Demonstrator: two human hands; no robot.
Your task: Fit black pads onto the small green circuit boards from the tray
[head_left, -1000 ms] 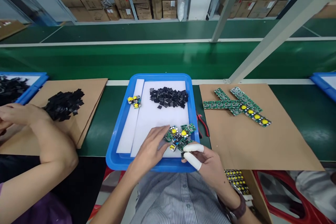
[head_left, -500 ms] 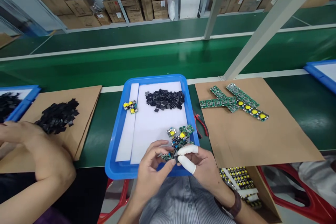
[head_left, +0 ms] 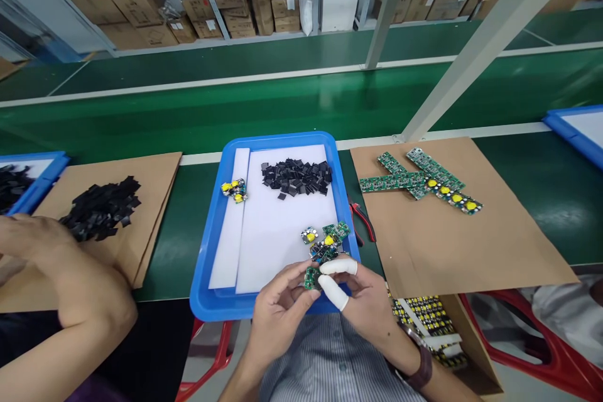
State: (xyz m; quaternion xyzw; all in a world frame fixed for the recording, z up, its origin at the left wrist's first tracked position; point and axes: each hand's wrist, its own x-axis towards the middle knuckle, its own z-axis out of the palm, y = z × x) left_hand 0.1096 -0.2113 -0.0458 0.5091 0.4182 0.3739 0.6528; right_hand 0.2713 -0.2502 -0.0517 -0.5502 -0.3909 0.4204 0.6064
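Observation:
Over the near edge of the blue tray (head_left: 200, 301), my left hand (head_left: 285, 311) pinches a small green circuit board (head_left: 311, 277) between thumb and fingers. My right hand (head_left: 360, 298), with white finger cots on thumb and forefinger, closes on the right side of that same board, where a dark piece shows at the fingertips. Just beyond my hands lies a small heap of circuit boards (head_left: 328, 241), some with yellow parts. A pile of black square pads (head_left: 296, 177) sits at the tray's far side. More yellow-topped boards (head_left: 234, 190) rest on the tray's left strip.
Red-handled pliers (head_left: 362, 223) lie right of the tray. Green board strips (head_left: 393, 183) rest on a cardboard sheet (head_left: 438, 251). At left, a co-worker's arm (head_left: 89, 289) reaches beside a black pile (head_left: 101, 207). Below right stands a box of boards (head_left: 480, 345).
The small board has turned in my fingers, so its green face now shows more. My left fingers have drawn in closer around it. The piles in the tray look unchanged.

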